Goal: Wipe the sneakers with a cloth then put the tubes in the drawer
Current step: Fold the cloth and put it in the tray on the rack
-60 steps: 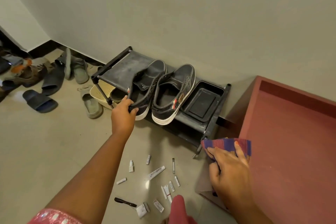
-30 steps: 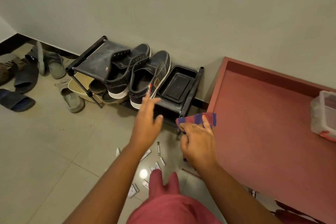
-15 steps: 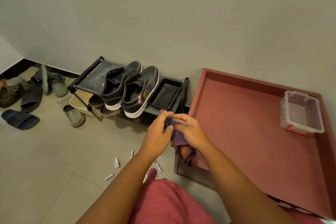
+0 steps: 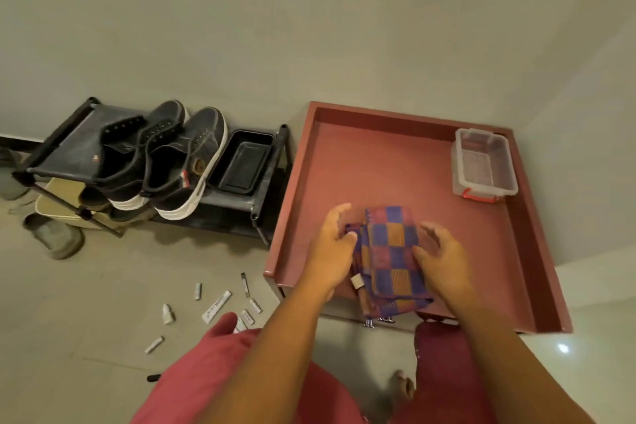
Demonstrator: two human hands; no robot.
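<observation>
A checked purple, orange and red cloth (image 4: 390, 258) lies folded on the red drawer (image 4: 378, 162), its near end hanging over the front edge. My left hand (image 4: 328, 251) touches its left edge with the thumb raised. Over the cloth's right edge, my right hand (image 4: 444, 260) rests with fingers spread. Two dark grey sneakers with white soles (image 4: 187, 162) stand side by side on a black shoe rack (image 4: 65, 148) to the left. Several small white tubes (image 4: 216, 306) lie scattered on the floor in front of the rack.
A clear plastic box with a red handle (image 4: 483, 165) stands at the drawer's back right corner. A black tray (image 4: 241, 162) sits on the rack beside the sneakers. Slippers (image 4: 55, 237) lie under and left of the rack. My knees in red fill the bottom.
My left hand let go of the left sneaker and came over to the cloth. Both hands carried the cloth over the red drawer and laid it down flat; the view swung right.
</observation>
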